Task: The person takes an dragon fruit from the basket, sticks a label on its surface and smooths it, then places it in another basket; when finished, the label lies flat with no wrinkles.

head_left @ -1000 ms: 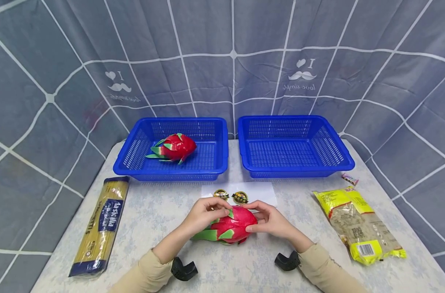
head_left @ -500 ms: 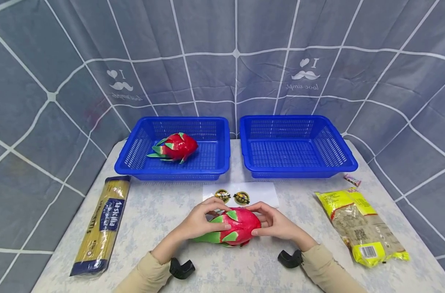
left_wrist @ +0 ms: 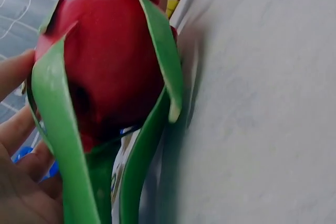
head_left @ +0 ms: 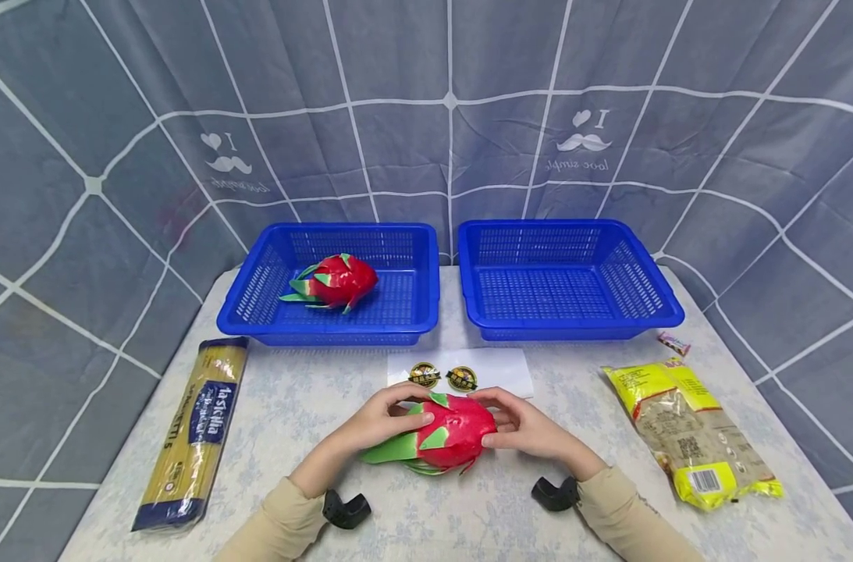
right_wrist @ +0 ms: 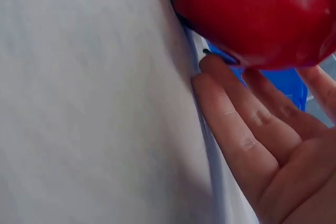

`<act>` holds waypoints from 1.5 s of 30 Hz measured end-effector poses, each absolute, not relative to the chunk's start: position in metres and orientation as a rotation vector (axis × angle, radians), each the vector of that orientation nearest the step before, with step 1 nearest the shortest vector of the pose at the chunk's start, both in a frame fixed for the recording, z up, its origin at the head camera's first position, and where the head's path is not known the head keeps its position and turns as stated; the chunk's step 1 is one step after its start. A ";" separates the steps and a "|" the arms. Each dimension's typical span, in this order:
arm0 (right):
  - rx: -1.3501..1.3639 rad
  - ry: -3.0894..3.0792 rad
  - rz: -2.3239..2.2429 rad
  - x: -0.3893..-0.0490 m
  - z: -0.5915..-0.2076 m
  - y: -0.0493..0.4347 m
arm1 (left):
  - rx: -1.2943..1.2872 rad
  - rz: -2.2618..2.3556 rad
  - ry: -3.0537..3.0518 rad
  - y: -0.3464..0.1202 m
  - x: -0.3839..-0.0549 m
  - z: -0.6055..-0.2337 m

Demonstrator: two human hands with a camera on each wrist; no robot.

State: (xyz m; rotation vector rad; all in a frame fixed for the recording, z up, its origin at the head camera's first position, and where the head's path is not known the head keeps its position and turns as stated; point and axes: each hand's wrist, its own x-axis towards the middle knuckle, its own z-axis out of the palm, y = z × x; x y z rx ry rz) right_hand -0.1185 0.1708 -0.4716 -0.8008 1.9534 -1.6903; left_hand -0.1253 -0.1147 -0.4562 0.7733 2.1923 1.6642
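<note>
Head | dragon fruit [head_left: 461, 431] | between left hand [head_left: 378, 416] and right hand [head_left: 527, 426] | touching both

Red-and-green dragon fruit [head_left: 460, 431], plain blue baskets [head_left: 538, 293], white-gridded grey-blue curtain [head_left: 398, 152]

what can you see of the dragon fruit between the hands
The dragon fruit is red and rounded, with pointed green scales, long at one end; smooth, glossy, plastic-looking. It is held sideways by the left hand and right hand, long scales toward the person's left, nearer the person than the white sheet; table contact is unclear.
</note>
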 end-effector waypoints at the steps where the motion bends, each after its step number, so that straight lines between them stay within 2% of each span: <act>1: -0.801 1.952 -1.677 -0.119 -0.470 0.172 | 0.776 1.668 2.174 -0.116 -0.126 -0.456; 12: -0.891 1.962 -1.578 -0.141 -0.458 0.198 | 0.776 1.705 2.102 -0.134 -0.139 -0.452; 21: -0.673 2.261 -1.615 -0.162 -0.455 0.174 | 0.473 1.888 2.179 -0.139 -0.147 -0.465; 31: -0.595 2.355 -1.517 -0.179 -0.472 0.157 | 0.474 1.850 2.261 -0.138 -0.151 -0.477; 38: -0.495 2.453 -1.513 -0.181 -0.480 0.155 | 0.476 1.795 2.290 -0.134 -0.143 -0.454; 45: -0.378 2.641 -1.512 -0.181 -0.489 0.149 | 0.456 1.773 2.288 -0.131 -0.142 -0.447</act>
